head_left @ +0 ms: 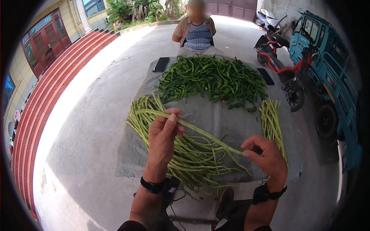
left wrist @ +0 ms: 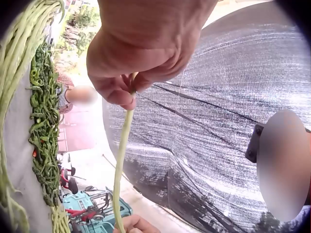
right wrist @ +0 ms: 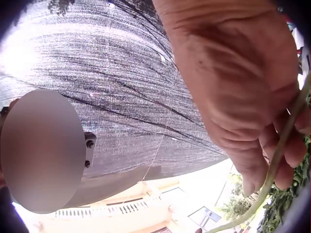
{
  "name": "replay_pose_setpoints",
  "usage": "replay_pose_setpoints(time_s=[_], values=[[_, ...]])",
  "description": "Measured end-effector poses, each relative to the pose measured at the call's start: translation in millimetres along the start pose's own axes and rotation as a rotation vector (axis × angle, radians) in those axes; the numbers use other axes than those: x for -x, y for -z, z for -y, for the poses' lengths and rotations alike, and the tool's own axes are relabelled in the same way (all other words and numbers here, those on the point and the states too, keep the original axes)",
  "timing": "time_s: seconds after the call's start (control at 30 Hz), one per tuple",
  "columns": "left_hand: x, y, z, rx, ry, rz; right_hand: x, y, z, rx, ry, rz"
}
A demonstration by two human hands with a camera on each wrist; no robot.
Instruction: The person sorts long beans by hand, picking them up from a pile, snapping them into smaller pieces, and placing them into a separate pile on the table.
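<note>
One long green bean [head_left: 210, 136] stretches between both hands above the table. My left hand [head_left: 162, 134] pinches it near its left part with thumb and fingers, and a short end sticks out beyond the hand. At its other end my right hand [head_left: 266, 154] pinches the bean between thumb and forefinger. In the left wrist view the bean [left wrist: 122, 150] hangs down from the fingertips; in the right wrist view it [right wrist: 274, 170] runs across the fingers. A loose pile of long beans [head_left: 189, 161] lies beneath the left hand. Beside the right hand lies a straighter bundle of beans [head_left: 271, 119].
A broad heap of green chili peppers [head_left: 212, 79] covers the table's far side, between two phones [head_left: 161, 64] [head_left: 266, 76]. A grey sheet [head_left: 200, 109] covers the table. Someone sits opposite [head_left: 198, 36]. A red scooter [head_left: 281, 63] and blue cargo tricycle [head_left: 327, 65] stand at right.
</note>
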State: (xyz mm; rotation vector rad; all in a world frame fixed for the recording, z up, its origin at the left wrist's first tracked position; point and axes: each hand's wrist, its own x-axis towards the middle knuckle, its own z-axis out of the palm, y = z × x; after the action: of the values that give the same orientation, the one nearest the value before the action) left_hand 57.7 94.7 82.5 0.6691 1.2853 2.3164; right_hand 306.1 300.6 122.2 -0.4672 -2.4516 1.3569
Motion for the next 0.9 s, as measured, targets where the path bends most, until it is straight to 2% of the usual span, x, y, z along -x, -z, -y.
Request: replay_pose_setpoints(time_s=[0.2, 0.4, 0.5, 0.6, 0.7, 0.8, 0.9], values=[[-1, 3, 9, 0.051, -0.02, 0.016, 1, -2, 4, -0.009, -0.114, 0.184], [2, -6, 13, 0.068, 0.0, 0.056, -6, -16, -3, 0.024, -0.002, 0.24], [3, -6, 17, 0.045, 0.016, 0.08, -8, -20, -3, -0.114, -0.113, 0.236], [2, -7, 17, 0.037, 0.025, 0.048, -6, -18, -2, -0.17, -0.088, 0.098], [-1, 3, 23, -0.002, 0.13, 0.071, -3, -11, 4, -0.247, -0.069, 0.062], [4, -4, 21, 0.097, 0.319, 0.066, 2, -7, 10, -0.371, -0.089, 0.0], [7, -12, 13, 0.093, 0.468, 0.192, 5, -3, 14, -0.502, -0.045, -0.138]])
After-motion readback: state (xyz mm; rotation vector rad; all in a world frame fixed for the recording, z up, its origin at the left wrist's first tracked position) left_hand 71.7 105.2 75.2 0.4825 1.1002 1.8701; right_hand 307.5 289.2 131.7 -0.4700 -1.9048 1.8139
